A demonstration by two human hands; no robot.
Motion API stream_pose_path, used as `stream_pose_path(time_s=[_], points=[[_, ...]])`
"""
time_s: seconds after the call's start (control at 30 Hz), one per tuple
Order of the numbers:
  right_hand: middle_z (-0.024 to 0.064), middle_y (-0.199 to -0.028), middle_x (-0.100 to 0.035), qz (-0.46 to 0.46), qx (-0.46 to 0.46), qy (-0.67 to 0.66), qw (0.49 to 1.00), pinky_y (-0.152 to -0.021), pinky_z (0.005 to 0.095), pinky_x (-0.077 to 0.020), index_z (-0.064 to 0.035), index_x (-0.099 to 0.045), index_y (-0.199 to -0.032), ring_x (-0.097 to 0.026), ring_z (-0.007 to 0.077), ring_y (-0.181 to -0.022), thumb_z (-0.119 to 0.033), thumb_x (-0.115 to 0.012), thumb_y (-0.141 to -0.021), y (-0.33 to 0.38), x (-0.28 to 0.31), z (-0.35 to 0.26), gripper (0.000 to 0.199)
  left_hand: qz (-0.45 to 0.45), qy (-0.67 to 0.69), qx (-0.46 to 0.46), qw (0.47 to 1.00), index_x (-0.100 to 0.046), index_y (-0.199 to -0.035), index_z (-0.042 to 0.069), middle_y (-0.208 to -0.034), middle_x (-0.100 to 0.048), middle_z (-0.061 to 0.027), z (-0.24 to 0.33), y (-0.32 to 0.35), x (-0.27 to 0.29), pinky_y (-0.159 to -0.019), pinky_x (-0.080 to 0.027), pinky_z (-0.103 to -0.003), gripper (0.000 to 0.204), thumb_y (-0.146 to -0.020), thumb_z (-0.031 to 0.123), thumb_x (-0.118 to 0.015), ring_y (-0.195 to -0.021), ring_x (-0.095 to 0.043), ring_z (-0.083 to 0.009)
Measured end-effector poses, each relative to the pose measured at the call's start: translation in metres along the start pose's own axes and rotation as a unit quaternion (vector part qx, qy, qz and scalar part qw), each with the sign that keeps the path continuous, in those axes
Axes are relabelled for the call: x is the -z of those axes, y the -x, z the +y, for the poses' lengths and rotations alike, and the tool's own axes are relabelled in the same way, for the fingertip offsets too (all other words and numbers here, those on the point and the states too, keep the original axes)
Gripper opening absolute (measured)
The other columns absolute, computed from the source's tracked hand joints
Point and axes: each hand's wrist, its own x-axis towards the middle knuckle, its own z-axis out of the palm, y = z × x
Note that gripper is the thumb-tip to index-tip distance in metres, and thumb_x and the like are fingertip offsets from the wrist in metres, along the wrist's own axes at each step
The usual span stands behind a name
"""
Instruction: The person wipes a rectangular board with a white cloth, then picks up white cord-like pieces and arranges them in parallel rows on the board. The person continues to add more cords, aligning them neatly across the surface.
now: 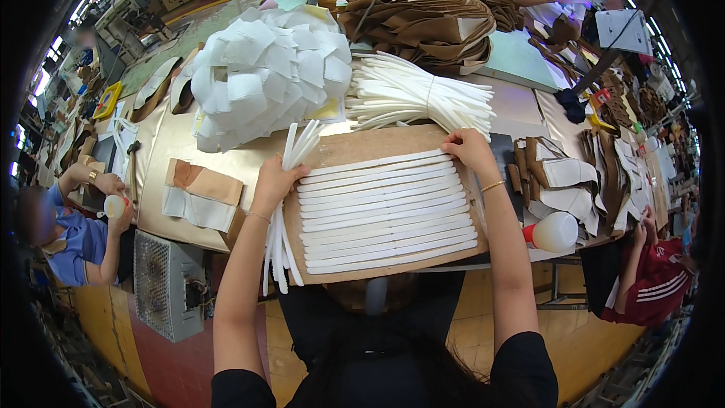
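Observation:
A brown board lies before me at the table's front edge. Several white strips run across it side by side in a stack of rows. My left hand is closed round a loose bunch of long white strips, whose ends stick out above the hand and hang below it along the board's left side. At the board's upper right, my right hand pinches the right end of the topmost white strip. That strip's left end lies near my left thumb.
Behind the board lie a tied bundle of white strips and a big heap of white pieces. Brown pieces are piled farther back. A white container with a red cap lies at right. Co-workers sit on both sides; a metal box stands lower left.

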Motion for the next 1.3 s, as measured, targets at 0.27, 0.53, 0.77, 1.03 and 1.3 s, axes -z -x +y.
stream_pose_path(time_s=[0.27,0.53,0.77,1.03,1.3], points=[[0.0073,-0.068,-0.065,0.021,0.037,0.058,0.997,-0.06,0.0269,-0.0482,0.0016,-0.068,-0.081,-0.06,0.0131,-0.062,-0.007,-0.073,-0.075,0.001,-0.006,0.006,0.012,0.01,-0.054,-0.062,0.997,-0.067,-0.08,0.0,-0.06,-0.061,-0.0058,0.002,0.001,-0.005,-0.045,-0.043,-0.026,0.022,-0.074,0.018,-0.078,-0.047,-0.054,-0.0117],[0.0135,-0.076,-0.063,0.174,0.118,0.177,0.961,-0.069,0.0376,-0.0488,-0.0003,-0.063,-0.076,-0.061,0.0288,-0.072,-0.009,-0.071,-0.075,0.019,-0.026,-0.014,0.011,0.026,-0.139,-0.126,0.982,-0.066,-0.083,-0.001,-0.063,-0.061,-0.0072,-0.003,0.0,-0.002,-0.049,-0.045,-0.026,0.023,-0.077,0.019,-0.076,-0.054,-0.059,-0.012],[0.0101,-0.088,-0.069,-0.092,0.162,-0.079,0.979,-0.069,0.0293,-0.05,0.0004,-0.067,-0.098,-0.063,0.0166,-0.073,-0.022,-0.068,-0.086,0.066,-0.054,-0.094,0.025,-0.236,0.297,0.041,0.924,-0.061,-0.101,-0.002,-0.073,-0.053,-0.0004,0.053,0.049,0.012,-0.045,-0.039,-0.021,0.034,-0.091,0.03,-0.066,-0.058,-0.052,-0.0074],[0.0099,-0.087,-0.068,-0.16,0.148,-0.311,0.925,-0.073,0.0274,-0.0494,0.005,-0.064,-0.096,-0.063,0.0133,-0.08,-0.027,-0.068,-0.089,0.084,-0.098,-0.139,0.033,-0.298,0.338,0.002,0.893,-0.06,-0.102,-0.003,-0.079,-0.058,-0.006,0.058,0.075,0.001,-0.058,-0.051,-0.026,0.027,-0.096,0.024,-0.058,-0.065,-0.058,-0.0135],[0.0064,-0.079,-0.065,-0.177,0.109,-0.481,0.852,-0.066,0.0246,-0.053,-0.0018,-0.055,-0.091,-0.063,0.0107,-0.077,-0.018,-0.066,-0.091,0.097,-0.096,-0.139,0.02,-0.143,0.383,-0.007,0.912,-0.061,-0.102,-0.002,-0.075,-0.057,-0.0031,0.061,0.078,0.011,-0.055,-0.048,-0.024,0.027,-0.094,0.024,-0.062,-0.062,-0.058,-0.0119]])
